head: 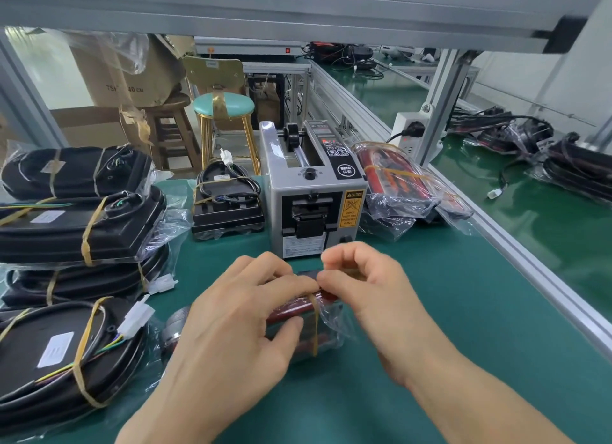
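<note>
Gripping bagged red part (287, 312), apparently pinching tape (316, 327)

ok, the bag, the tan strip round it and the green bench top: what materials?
The bag: thin clear plastic film, glossy; it crinkles and the red part shows through. The tan strip: looks like matte paper tape, possibly film; flat, opaque band. The bench top: green mat, probably rubber or vinyl, with soft sheen.

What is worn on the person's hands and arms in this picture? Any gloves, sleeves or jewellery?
Nothing is worn. The left hand and the right hand are bare, without gloves, rings or a watch. Both forearms are bare down to the picture's lower edge; no sleeve shows.
</note>
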Action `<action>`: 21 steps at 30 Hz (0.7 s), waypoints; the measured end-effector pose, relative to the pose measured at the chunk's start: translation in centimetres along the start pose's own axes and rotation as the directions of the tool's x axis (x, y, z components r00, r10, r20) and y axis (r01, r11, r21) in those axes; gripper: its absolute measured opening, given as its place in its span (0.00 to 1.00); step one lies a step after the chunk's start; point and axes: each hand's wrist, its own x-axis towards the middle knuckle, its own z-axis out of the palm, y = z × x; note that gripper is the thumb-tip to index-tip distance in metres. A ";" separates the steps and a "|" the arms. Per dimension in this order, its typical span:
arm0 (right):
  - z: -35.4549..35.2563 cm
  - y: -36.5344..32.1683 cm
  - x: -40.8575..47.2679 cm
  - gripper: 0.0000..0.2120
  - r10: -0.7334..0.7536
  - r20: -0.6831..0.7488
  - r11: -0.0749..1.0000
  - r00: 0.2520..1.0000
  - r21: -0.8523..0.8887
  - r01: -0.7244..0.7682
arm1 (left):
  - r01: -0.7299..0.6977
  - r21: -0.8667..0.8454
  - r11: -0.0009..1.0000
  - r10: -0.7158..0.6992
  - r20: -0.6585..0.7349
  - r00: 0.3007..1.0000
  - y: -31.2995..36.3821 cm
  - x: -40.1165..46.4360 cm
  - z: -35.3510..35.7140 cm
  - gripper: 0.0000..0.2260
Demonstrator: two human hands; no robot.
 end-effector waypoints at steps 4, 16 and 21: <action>-0.2 0.7 0.2 0.11 -0.011 0.031 0.998 0.999 0.066 0.009 | -0.011 0.074 0.997 0.008 0.041 0.999 0.0 0.0 0.2 0.20; -4.4 3.8 0.2 0.36 -0.012 0.551 0.985 0.834 -0.135 0.103 | 0.083 -0.288 0.954 -0.131 -0.152 0.980 -1.3 -0.8 0.2 0.20; -4.6 1.5 1.0 0.28 -0.331 0.364 0.903 0.870 -0.146 0.404 | 0.040 -0.765 0.643 -0.289 -0.194 0.937 -1.2 -2.2 1.0 0.25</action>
